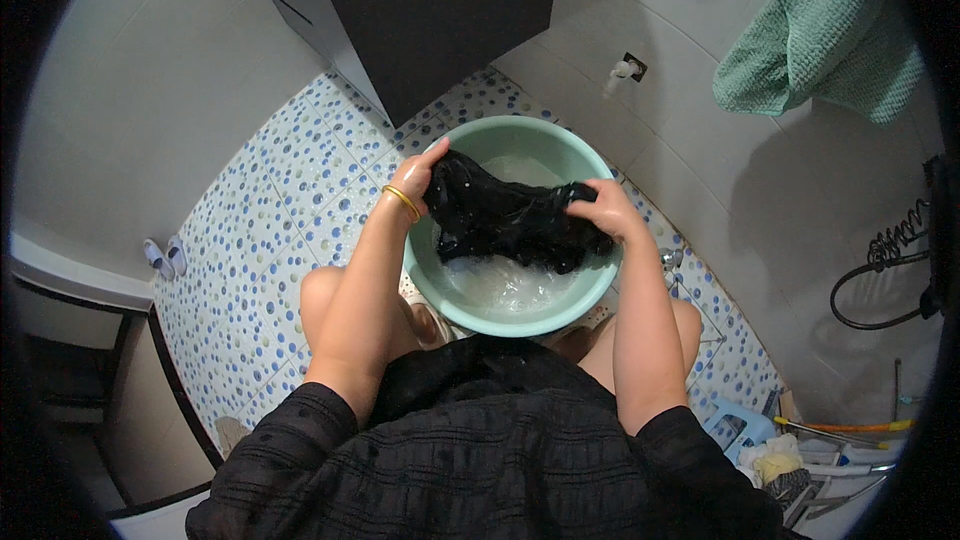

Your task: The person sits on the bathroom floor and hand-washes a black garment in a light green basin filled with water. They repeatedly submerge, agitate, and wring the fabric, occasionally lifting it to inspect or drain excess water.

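A wet black garment is stretched between both hands above a pale green basin holding soapy water. My left hand, with a gold bangle on its wrist, grips the garment's left end at the basin's left rim. My right hand clutches the right end over the basin's right side. The cloth's lower edge hangs into the suds.
The basin sits on a floor of white tiles with blue dots, between my knees. A dark cabinet stands behind it. A green towel hangs at upper right. A coiled shower hose and a rack of cleaning items lie to the right.
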Available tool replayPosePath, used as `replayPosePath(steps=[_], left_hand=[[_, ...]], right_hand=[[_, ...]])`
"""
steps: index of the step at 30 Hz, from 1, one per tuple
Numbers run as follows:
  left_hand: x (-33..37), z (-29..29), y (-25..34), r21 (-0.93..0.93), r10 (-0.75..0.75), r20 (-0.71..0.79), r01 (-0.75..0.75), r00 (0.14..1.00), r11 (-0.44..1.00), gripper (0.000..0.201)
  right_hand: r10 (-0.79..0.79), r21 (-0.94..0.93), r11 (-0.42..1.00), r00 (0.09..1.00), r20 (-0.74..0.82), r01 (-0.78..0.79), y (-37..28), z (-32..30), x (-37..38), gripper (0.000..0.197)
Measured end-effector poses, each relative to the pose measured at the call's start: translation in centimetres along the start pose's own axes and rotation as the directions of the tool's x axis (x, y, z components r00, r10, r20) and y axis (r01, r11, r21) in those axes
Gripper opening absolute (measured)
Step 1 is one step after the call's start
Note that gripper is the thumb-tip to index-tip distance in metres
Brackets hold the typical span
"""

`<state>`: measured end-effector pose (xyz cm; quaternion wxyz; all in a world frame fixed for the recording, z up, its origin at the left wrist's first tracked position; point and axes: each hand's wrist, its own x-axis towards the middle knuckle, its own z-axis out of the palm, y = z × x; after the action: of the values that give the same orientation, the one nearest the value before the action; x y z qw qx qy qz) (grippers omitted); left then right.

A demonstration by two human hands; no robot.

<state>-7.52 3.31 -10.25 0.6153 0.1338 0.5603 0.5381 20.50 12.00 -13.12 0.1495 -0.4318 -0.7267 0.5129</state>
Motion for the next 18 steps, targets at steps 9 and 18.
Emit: replayPosePath(steps=[9, 18], left_hand=[[1.0, -1.7, -0.1, 0.807, 0.144, 0.460, -0.480, 0.876, 0.343, 0.036], [4.4, 0.1, -2.1, -0.206, -0.076, 0.172, 0.111, 0.982, 0.972, 0.048]], right_hand=[[0.253, 0.869, 0.474, 0.923, -0.291, 0.143, -0.8, -1.0, 0.9, 0.024], [0.414, 0.622, 0.763, 0.872, -0.262, -0.176, 5.6, 3.4, 7.0, 0.042]])
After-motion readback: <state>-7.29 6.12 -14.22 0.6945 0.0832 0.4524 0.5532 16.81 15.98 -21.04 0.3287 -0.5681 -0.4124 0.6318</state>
